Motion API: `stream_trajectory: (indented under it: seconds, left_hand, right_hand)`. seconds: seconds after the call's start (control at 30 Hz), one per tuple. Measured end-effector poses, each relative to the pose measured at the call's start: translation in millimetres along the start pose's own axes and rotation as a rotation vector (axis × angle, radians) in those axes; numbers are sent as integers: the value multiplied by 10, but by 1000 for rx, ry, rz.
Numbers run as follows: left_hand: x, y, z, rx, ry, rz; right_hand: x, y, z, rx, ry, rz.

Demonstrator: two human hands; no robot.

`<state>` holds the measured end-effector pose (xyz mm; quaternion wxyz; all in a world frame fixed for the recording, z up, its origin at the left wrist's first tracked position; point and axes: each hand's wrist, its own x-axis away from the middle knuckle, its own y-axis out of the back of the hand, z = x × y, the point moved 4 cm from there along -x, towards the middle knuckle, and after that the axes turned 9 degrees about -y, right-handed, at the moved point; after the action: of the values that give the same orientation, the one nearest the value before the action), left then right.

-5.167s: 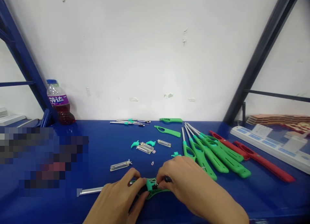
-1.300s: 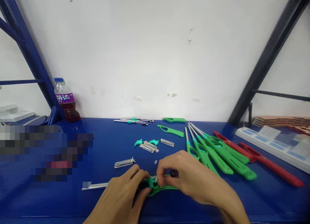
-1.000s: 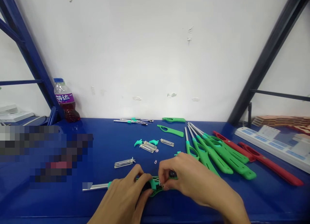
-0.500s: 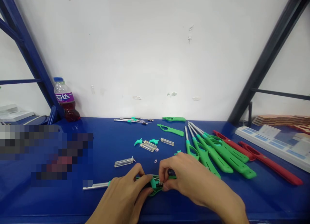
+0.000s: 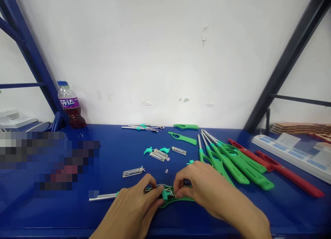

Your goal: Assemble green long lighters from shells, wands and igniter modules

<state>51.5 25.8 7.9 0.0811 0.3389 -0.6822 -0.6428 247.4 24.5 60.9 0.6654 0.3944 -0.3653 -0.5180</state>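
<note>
A half-built green stick lighter lies on the blue bench near its front edge, its metal tube pointing left. My left hand is closed on the lighter's body at the teal trigger. Pinched fingers of my right hand press at thin white wires and a small dark part just right of the trigger. Both hands hide most of the handle.
Finished green lighters and red lighters lie in a row at the right. Loose clear tubes, teal triggers and green shell halves lie behind my hands. A drink bottle stands back left, a white power strip far right.
My right hand's fingers have shifted a little along the lighter, from lifted beside the trigger to pressed down on the wires. My left hand has kept its hold.
</note>
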Motion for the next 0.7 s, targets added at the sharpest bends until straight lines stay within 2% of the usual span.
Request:
stream_trajectory:
  seconds: [0.23,0.5,0.7]
  left_hand:
    - [-28,30,-23,-8,-21,17]
    - [-13,57,0,7,-13,27]
    - [2,50,15,-59,-19,45]
  right_hand:
    - [0,31,20,-42,-17,7]
    - [-38,28,64,-114,34,45]
    - [-55,23,80,-138,35,73]
